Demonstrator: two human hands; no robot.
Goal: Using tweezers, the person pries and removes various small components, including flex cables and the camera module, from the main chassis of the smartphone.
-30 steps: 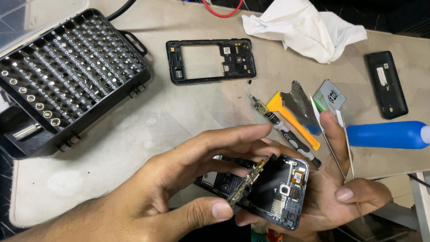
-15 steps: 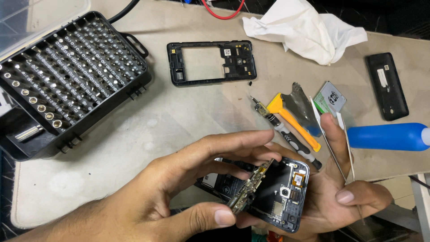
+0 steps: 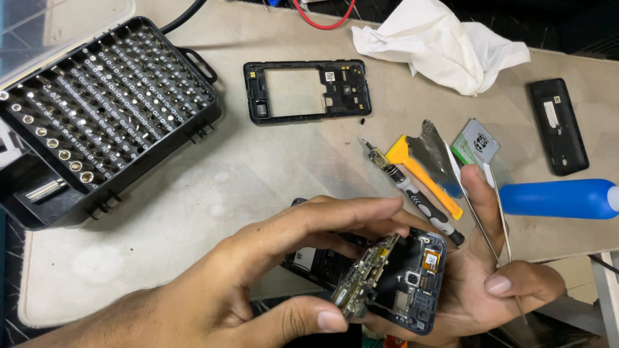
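Note:
My left hand (image 3: 258, 277) reaches in from the lower left and pinches a gold-toned circuit board (image 3: 366, 282) between thumb and fingers. The board stands tilted up on its edge out of an opened black phone body (image 3: 422, 283). That body rests in the palm of my right hand (image 3: 496, 290), which cradles it from beneath at the lower right. The same hand also keeps thin metal tweezers (image 3: 495, 212) trapped between thumb and fingers, tips pointing away from me.
On the beige mat (image 3: 193, 193): a black screwdriver-bit case (image 3: 97, 109) at left, a black phone mid-frame (image 3: 306, 90), white cloth (image 3: 445, 42), black back cover (image 3: 560, 125), blue bottle (image 3: 558, 198), orange pry tool (image 3: 422, 171), screwdriver (image 3: 416, 193), and a small green-and-white pack (image 3: 476, 143).
Both hands have sunk slightly toward me with the phone body. The circuit board has tilted a little further up out of the body.

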